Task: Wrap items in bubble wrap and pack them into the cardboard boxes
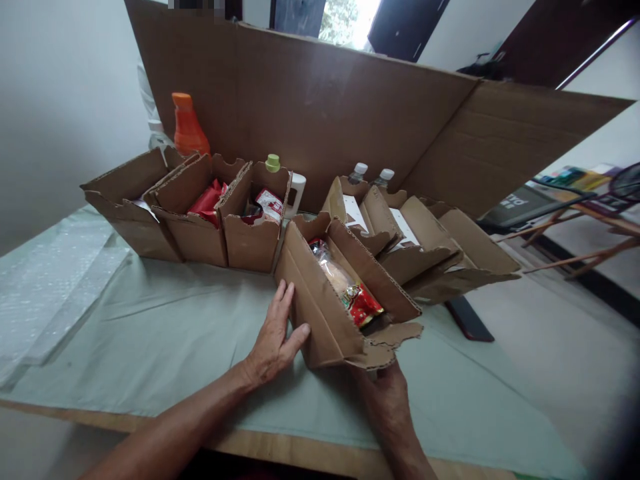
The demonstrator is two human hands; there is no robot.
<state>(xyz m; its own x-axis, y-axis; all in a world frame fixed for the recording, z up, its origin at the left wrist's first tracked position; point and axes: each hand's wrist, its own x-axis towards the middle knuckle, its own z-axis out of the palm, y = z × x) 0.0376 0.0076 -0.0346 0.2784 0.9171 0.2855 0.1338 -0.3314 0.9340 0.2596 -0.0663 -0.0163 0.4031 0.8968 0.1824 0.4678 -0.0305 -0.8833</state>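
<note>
Our left hand (274, 337) lies open, fingers flat against the cardboard box (320, 310). Our right hand (387, 400) hides its fingers under the near end, grip unclear. Between them on the counter (165, 333), the box looks light and floppy, so we'd hold walls, not flaps.

Worktop (300, 452): bare wood strip shows along the near edge. The rest is under a pale green cloth (165, 333), creased.

Left edge: flat bubble-wrap sheets (60, 280), stacked on the cloth.

Toward the far left corner: row of three boxes (195, 233), open-topped, sides touching. Orange bottle (189, 130) upright behind them, base hidden.

Far edge: large cardboard sheet (325, 113) standing on its edge, spanning most of the width.

Middle, closest to the near edge: tilted cardboard box (320, 313), top open.

Toward the right edge: cluster of leaning boxes (430, 253), overlapping. Dark flat object (467, 320) on the cloth, partly under them; cannot tell what it is.
</note>
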